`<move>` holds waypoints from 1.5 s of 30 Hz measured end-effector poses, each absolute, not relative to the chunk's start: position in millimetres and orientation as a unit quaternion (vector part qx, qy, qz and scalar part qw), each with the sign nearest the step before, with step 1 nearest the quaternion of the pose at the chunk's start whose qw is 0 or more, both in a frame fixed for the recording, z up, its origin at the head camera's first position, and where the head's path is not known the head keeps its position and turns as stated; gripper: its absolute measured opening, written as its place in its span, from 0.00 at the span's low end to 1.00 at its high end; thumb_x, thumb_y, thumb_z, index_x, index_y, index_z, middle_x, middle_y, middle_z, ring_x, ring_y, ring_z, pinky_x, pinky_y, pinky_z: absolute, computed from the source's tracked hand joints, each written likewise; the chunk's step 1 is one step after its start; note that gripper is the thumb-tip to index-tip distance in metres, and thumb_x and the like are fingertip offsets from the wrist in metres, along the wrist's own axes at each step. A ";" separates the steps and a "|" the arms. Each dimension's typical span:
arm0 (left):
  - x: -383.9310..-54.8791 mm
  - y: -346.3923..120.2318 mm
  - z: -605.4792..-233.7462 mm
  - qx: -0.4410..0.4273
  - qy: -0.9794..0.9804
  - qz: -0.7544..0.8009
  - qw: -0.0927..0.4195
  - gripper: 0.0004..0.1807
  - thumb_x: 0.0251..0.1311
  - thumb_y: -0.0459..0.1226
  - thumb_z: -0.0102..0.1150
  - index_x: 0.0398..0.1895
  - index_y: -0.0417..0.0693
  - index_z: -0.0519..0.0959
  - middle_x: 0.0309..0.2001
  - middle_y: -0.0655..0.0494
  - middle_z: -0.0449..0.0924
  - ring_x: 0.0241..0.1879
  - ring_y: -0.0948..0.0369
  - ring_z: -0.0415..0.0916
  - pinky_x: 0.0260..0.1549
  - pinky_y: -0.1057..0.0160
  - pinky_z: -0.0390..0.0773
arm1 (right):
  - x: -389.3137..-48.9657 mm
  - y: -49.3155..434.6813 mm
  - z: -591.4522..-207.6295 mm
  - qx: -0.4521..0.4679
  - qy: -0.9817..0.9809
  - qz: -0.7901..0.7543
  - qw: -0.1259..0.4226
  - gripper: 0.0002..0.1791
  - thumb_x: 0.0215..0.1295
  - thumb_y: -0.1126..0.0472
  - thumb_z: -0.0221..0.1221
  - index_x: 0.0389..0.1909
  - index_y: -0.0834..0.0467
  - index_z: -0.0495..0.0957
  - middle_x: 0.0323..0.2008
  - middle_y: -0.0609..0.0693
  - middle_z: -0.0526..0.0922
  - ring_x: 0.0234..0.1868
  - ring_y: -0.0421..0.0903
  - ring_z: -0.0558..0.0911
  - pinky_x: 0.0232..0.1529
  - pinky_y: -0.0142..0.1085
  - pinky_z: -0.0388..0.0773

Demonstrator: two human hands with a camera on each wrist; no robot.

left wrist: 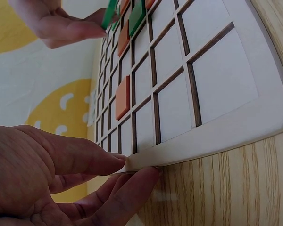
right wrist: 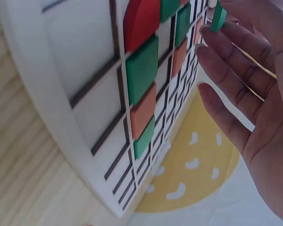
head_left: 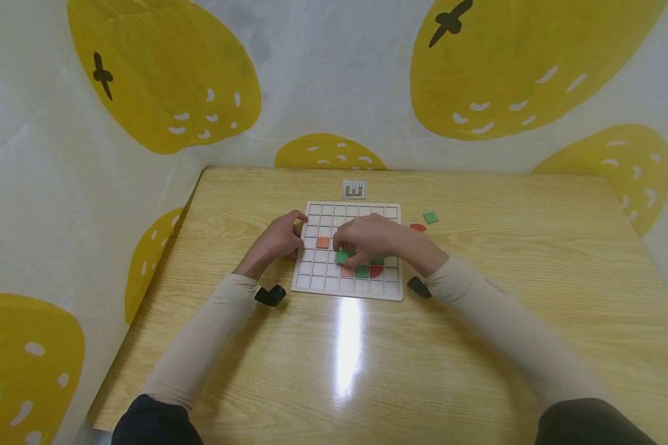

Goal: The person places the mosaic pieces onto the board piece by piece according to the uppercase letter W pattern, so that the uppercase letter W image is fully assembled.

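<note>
A white grid board (head_left: 334,295) lies on the table, with orange, green and red tiles in some of its squares. My left hand (head_left: 281,238) holds the board's left edge; in the left wrist view the thumb lies at the top rim and a fingertip presses against its side. Over the middle of the board, my right hand (head_left: 370,238) pinches a green square tile (right wrist: 218,18), tilted and raised above the grid. One orange tile (left wrist: 123,98) sits apart from the others, toward the left hand. Part of the tile group is hidden under the right hand in the head view.
A small card with a grid pattern (head_left: 354,189) lies behind the board. To the right are a loose green tile (head_left: 431,217) and a red rounded piece (head_left: 418,227). A fruit-print cloth (head_left: 334,74) hangs along the table's back and left side.
</note>
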State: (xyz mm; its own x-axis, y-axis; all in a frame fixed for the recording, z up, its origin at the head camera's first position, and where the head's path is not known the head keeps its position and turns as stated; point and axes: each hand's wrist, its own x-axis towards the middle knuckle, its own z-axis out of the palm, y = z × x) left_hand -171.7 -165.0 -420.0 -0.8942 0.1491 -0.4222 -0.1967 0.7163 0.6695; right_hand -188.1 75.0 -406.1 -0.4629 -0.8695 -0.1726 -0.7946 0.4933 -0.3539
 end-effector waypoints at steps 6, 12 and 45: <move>-171.8 -165.5 -420.9 -0.014 0.900 0.366 0.235 0.30 0.66 0.24 0.55 0.70 0.49 0.66 0.47 0.42 0.73 0.36 0.52 0.77 0.30 0.62 0.83 | -182.3 63.9 -409.0 -0.497 0.843 -0.103 0.180 0.16 0.61 0.49 0.69 0.48 0.48 0.83 0.36 0.41 0.80 0.37 0.40 0.76 0.38 0.36 0.75; -172.6 -164.6 -421.1 -0.015 0.902 0.362 0.235 0.30 0.66 0.24 0.55 0.70 0.49 0.66 0.48 0.42 0.74 0.36 0.51 0.77 0.29 0.62 0.82 | -177.2 57.5 -412.3 -0.513 0.838 -0.084 0.165 0.12 0.59 0.51 0.68 0.43 0.47 0.82 0.35 0.40 0.79 0.36 0.39 0.75 0.34 0.35 0.74; -171.9 -163.7 -419.4 -0.011 0.904 0.360 0.231 0.30 0.65 0.24 0.56 0.70 0.48 0.66 0.48 0.42 0.73 0.35 0.52 0.78 0.29 0.63 0.82 | -181.1 91.0 -411.0 -0.503 0.850 -0.095 0.123 0.11 0.64 0.52 0.68 0.46 0.49 0.85 0.41 0.42 0.83 0.41 0.40 0.80 0.39 0.39 0.80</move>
